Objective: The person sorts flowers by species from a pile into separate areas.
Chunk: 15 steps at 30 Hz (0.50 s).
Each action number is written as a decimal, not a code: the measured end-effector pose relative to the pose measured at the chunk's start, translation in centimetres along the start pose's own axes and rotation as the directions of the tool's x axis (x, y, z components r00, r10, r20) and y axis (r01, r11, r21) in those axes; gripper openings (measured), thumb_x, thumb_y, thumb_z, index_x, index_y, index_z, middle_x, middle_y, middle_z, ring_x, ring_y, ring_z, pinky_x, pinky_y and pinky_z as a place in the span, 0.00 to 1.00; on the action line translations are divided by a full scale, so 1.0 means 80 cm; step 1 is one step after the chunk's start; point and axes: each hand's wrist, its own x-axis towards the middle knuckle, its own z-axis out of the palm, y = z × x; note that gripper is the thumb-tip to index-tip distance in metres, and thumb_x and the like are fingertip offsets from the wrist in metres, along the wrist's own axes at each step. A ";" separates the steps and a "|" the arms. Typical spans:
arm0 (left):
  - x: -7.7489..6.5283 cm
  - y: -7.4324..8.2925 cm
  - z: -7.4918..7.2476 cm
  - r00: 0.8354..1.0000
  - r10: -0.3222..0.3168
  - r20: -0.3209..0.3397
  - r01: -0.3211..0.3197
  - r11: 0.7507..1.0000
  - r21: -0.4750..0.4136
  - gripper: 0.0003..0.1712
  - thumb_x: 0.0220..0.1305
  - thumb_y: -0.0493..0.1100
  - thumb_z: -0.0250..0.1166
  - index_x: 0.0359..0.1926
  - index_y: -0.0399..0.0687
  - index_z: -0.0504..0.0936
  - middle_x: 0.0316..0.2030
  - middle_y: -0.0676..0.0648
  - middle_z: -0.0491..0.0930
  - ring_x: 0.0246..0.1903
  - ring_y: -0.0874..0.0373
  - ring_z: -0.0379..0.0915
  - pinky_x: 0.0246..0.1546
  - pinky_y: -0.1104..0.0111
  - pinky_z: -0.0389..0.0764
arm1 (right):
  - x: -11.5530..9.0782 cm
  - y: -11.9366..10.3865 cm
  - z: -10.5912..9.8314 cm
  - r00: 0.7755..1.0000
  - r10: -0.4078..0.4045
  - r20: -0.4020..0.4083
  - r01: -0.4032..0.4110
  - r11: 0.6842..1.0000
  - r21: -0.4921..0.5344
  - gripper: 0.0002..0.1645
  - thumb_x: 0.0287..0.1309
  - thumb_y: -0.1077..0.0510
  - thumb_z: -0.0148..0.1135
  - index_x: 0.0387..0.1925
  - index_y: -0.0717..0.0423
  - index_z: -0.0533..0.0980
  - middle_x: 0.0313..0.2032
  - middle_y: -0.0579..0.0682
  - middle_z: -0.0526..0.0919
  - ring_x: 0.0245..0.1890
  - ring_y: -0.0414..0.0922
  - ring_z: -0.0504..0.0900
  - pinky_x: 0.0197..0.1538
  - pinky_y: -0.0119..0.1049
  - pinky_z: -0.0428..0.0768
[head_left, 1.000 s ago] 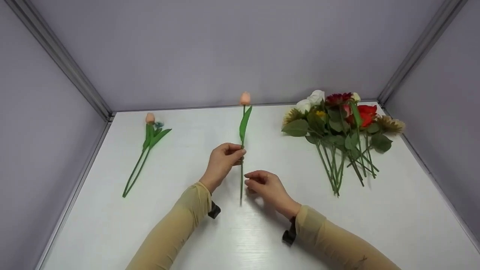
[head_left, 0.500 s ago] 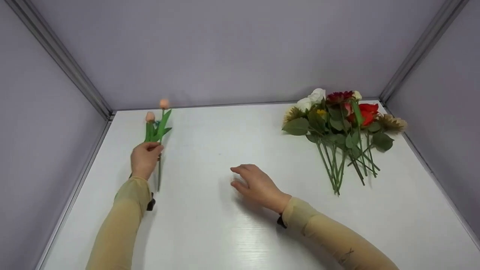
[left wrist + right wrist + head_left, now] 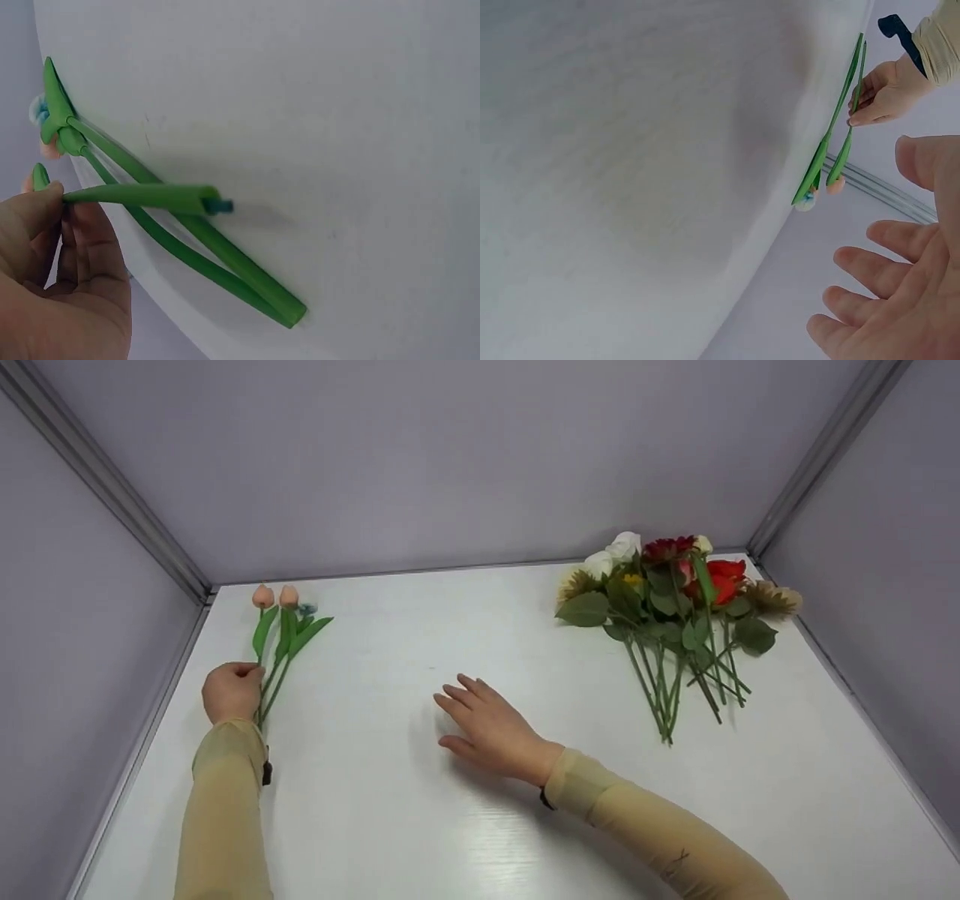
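At the left of the table, my left hand (image 3: 231, 693) pinches a peach tulip (image 3: 262, 597) by its green stem between thumb and fingers. In the left wrist view the cut end of the held stem (image 3: 150, 196) sticks out above two stems lying on the table. Those belong to another peach tulip (image 3: 289, 597) and a small blue flower (image 3: 307, 609), lying just right of the held tulip with their lower ends together. My right hand (image 3: 495, 727) is over the middle of the table, fingers spread and holding nothing.
A pile of mixed flowers (image 3: 660, 607), white, dark red, red and cream, lies at the right back with stems toward the front. Grey panels (image 3: 480, 465) enclose the white table (image 3: 420, 825) at the back and both sides.
My left hand has carried the tulip from the middle to the far left, past the other two flowers, and lowered it. My right hand has shifted slightly left and its fingers have spread.
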 end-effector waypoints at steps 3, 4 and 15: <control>0.000 -0.001 0.002 1.000 -0.010 0.006 0.010 1.000 0.017 0.19 0.74 0.40 0.59 0.54 0.28 0.83 0.51 0.29 0.81 0.50 0.38 0.76 0.52 0.51 0.76 | -0.002 0.001 0.001 1.000 0.004 0.015 -0.005 1.000 0.016 0.38 0.76 0.40 0.54 0.77 0.55 0.62 0.74 0.55 0.66 0.78 0.54 0.53 0.78 0.46 0.49; -0.001 -0.001 0.002 1.000 -0.015 0.004 0.014 1.000 0.019 0.19 0.74 0.40 0.59 0.54 0.28 0.83 0.51 0.30 0.81 0.50 0.38 0.76 0.52 0.51 0.76 | -0.003 0.002 0.002 1.000 0.007 0.020 -0.008 1.000 0.020 0.38 0.76 0.40 0.54 0.77 0.55 0.62 0.74 0.55 0.65 0.78 0.54 0.53 0.78 0.46 0.48; -0.003 -0.010 0.004 1.000 -0.009 0.029 0.007 0.997 0.078 0.18 0.74 0.40 0.58 0.54 0.29 0.82 0.50 0.30 0.81 0.49 0.36 0.76 0.51 0.48 0.76 | -0.010 0.011 0.005 0.999 0.030 0.045 -0.032 0.999 0.030 0.39 0.76 0.39 0.53 0.77 0.54 0.62 0.74 0.54 0.66 0.79 0.53 0.51 0.79 0.45 0.47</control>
